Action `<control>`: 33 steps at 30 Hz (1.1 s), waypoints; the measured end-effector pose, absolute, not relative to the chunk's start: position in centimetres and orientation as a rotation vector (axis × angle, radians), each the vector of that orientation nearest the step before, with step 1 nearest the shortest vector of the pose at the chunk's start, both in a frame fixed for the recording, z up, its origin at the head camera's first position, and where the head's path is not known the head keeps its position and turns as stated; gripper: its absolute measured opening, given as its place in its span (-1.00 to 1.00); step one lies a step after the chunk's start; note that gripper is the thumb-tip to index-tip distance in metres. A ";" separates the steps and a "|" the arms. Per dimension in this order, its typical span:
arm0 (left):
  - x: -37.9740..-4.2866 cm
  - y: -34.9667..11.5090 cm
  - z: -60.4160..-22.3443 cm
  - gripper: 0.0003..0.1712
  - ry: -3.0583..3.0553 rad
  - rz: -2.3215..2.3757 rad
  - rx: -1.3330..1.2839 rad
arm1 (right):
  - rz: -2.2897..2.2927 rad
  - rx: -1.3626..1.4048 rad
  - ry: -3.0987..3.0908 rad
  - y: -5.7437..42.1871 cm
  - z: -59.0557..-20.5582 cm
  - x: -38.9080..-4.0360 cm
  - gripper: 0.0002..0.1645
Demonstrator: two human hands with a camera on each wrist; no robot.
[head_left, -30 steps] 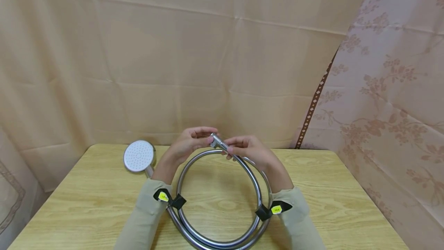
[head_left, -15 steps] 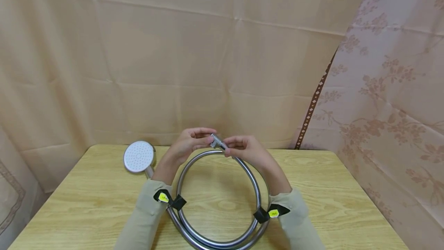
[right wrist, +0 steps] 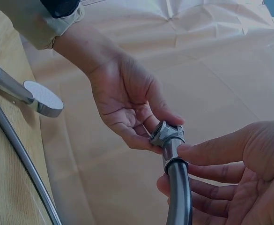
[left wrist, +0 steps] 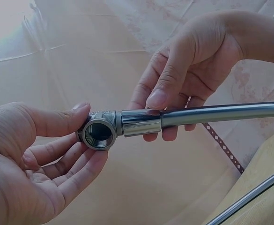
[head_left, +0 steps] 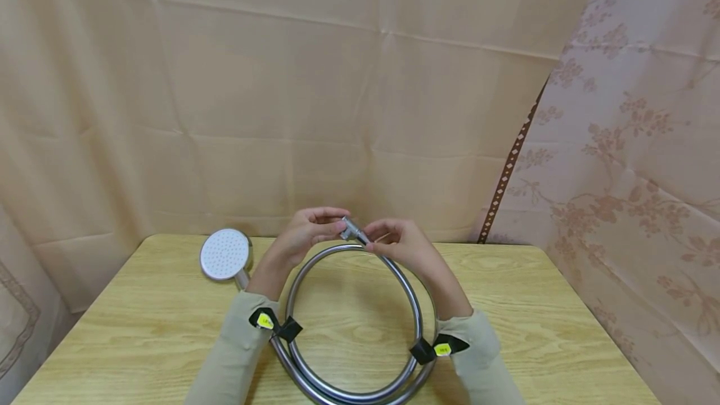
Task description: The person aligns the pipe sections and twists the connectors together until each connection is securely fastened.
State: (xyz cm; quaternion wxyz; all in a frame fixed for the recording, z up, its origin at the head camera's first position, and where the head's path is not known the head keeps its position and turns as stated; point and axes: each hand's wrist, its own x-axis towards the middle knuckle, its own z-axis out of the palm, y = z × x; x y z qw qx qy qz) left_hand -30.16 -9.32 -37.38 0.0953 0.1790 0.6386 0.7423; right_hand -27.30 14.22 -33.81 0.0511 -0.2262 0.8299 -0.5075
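Note:
My left hand (head_left: 300,233) pinches a small metal tee fitting (left wrist: 108,117) between thumb and fingers, its threaded opening facing the left wrist camera. From the other side, my right hand (head_left: 407,245) holds the shiny end nut (left wrist: 141,123) of a metal shower hose (head_left: 360,397), thumb on top and fingers beneath. Nut and fitting meet end to end in line, raised over the far part of the table. Below the hands, the rest of the hose lies coiled in loops. Beside my left forearm rests a hand shower (head_left: 225,254) with a white spray face turned up.
The wooden table (head_left: 523,305) ends just beyond the hands, where a beige curtain (head_left: 360,111) hangs. A flower-patterned cloth (head_left: 641,205) hangs along the right side. Both forearms reach across the hose loops.
My right hand has shifted slightly down, and its fingers have changed position around the hose end. The left hand and the tee fitting stay almost where they were.

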 end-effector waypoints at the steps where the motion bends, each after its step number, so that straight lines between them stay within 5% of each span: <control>1: -30.2 -9.3 -37.4 -0.47 1.892 2.200 0.530 | -1.542 -0.684 2.532 14.2 -33.8 -27.2 -0.72; 18: -30.2 -9.3 -37.4 -0.48 1.907 2.181 0.564 | -1.521 -0.715 2.531 14.3 -34.0 -27.5 -0.72; 28: -30.2 -9.6 -37.5 -0.66 1.916 2.167 0.629 | -1.521 -0.690 2.419 14.9 -34.0 -27.8 -0.69; 33: -30.2 -9.6 -37.5 -0.57 1.926 2.161 0.686 | -1.587 -0.667 2.317 15.1 -34.3 -28.1 -0.65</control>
